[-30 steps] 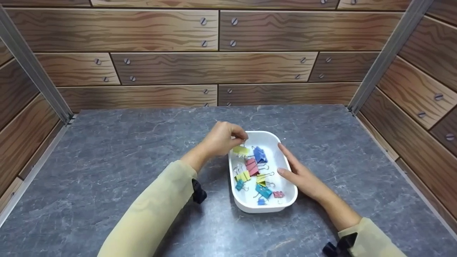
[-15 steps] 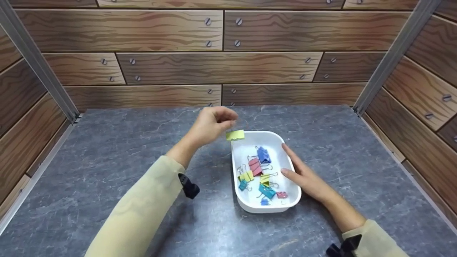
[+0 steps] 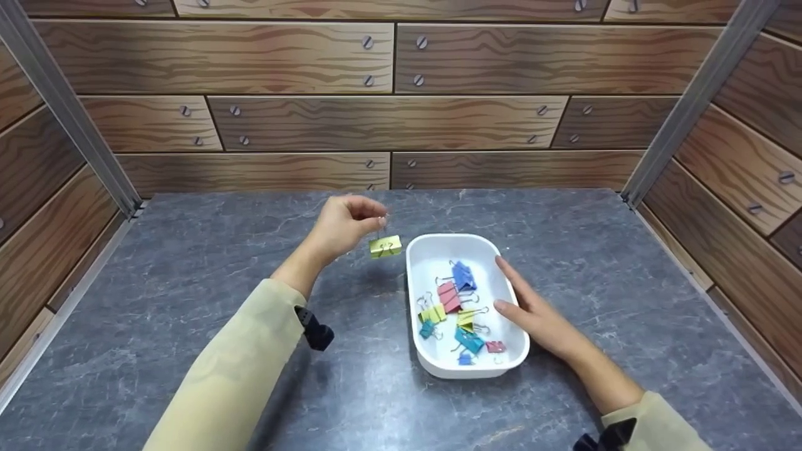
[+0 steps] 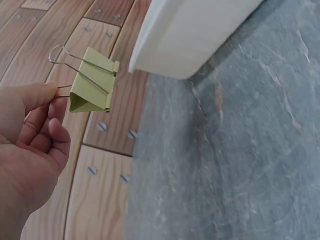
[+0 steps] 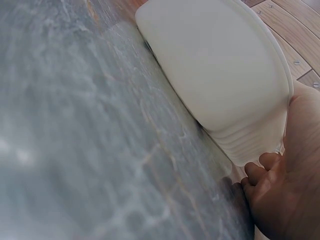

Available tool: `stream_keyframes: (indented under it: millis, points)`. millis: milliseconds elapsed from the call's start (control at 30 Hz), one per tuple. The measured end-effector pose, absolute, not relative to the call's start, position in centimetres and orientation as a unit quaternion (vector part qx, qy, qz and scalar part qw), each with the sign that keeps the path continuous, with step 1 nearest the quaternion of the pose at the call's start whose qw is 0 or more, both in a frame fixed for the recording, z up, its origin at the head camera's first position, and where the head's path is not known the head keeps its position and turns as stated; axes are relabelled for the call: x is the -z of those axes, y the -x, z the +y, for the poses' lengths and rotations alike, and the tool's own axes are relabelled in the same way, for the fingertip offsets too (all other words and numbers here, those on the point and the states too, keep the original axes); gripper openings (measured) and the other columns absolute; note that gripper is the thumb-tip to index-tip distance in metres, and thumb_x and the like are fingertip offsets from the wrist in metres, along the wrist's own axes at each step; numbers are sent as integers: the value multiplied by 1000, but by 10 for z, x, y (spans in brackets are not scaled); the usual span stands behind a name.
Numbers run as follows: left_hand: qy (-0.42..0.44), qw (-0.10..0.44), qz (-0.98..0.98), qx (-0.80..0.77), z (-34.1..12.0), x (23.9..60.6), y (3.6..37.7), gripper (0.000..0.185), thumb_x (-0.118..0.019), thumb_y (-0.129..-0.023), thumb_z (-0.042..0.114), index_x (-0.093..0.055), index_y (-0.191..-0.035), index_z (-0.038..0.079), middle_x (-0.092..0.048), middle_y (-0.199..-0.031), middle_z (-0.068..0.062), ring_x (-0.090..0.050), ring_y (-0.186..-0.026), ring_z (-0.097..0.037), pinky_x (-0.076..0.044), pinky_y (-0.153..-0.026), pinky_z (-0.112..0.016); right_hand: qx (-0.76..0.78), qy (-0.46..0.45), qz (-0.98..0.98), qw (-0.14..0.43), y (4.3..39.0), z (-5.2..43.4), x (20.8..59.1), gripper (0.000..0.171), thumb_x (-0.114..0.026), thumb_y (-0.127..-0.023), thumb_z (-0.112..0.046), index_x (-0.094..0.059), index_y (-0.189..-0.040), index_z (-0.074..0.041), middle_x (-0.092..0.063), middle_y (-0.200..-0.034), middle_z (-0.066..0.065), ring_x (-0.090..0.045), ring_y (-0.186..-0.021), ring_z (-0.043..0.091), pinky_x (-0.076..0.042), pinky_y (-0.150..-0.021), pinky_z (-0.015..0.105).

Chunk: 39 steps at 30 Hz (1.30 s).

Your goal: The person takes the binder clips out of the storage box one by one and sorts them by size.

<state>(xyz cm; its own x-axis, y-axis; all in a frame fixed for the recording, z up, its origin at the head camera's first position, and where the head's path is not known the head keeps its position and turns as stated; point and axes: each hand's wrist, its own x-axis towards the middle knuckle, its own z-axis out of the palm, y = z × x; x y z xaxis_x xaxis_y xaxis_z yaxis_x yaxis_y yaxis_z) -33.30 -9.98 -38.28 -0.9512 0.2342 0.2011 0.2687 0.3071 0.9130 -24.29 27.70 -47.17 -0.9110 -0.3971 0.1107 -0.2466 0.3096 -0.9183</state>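
Note:
My left hand [image 3: 343,225] pinches the wire handle of a yellow-green binder clip [image 3: 385,246], which hangs in the air just left of a white tray [image 3: 438,249]. In the left wrist view the clip [image 4: 93,82] dangles from thumb and finger, with the tray's corner [image 4: 190,35] beyond it. The tray holds several binder clips: blue [image 3: 462,275], pink [image 3: 447,295], yellow and teal ones. My right hand [image 3: 532,310] lies with straight fingers against the tray's right wall; the right wrist view shows the fingers [image 5: 280,185] against the white tray's side [image 5: 220,80].
The tray stands on a grey marbled tabletop [image 3: 188,282]. Wood-patterned panels [image 3: 376,113] wall it in at the back and both sides, with metal posts [image 3: 69,119] at the corners. Black wrist straps sit on both sleeves.
My left hand lifted the yellow-green clip out of the tray and carried it up and left, past the tray's rim. The right hand stayed against the tray.

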Motion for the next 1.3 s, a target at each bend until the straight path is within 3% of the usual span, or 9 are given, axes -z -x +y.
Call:
stream_keyframes:
  millis: [267,567,800,1033,1300]
  points:
    - [137,-16,-820,556,-104,399,337,12,-78,-96,8,-81,-108,8,-76,-99,-6,-68,-92,-21,-57,-81,-35,553,197,807,65,242,279,471,79,-61,-109,-18,-14,-172,-22,-9,-177,13,-22,-157,37,-33,-113,17]
    - [138,-15,-820,556,-103,416,343,14,-75,-95,2,-80,-108,0,-77,-95,-7,-71,-88,-19,-59,-88,-50,555,192,807,62,242,280,471,79,-61,-108,-15,-15,-172,-23,-8,-177,15,-22,-156,38,-33,-112,17]
    - [135,-15,-831,540,-101,428,346,14,-76,-94,1,-79,-107,-2,-78,-93,-6,-70,-83,-15,-57,-74,-28,568,201,795,73,241,279,474,79,-60,-109,-13,-13,-172,-21,-13,-176,18,-27,-154,39,-37,-111,17]
    - [126,-24,-827,548,-100,439,349,18,-76,-93,-2,-77,-110,-6,-78,-94,-8,-69,-82,-13,-59,-77,-29,569,201,795,68,241,278,472,79,-60,-109,-14,-14,-172,-21,-14,-176,17,-26,-154,38,-35,-111,17]
    - [118,-14,-830,545,-101,446,351,15,-78,-91,-1,-80,-106,-3,-78,-92,-7,-68,-79,-11,-54,-71,-22,560,196,802,74,244,277,473,80,-61,-109,-18,-14,-172,-24,-12,-177,13,-24,-156,36,-34,-113,17]
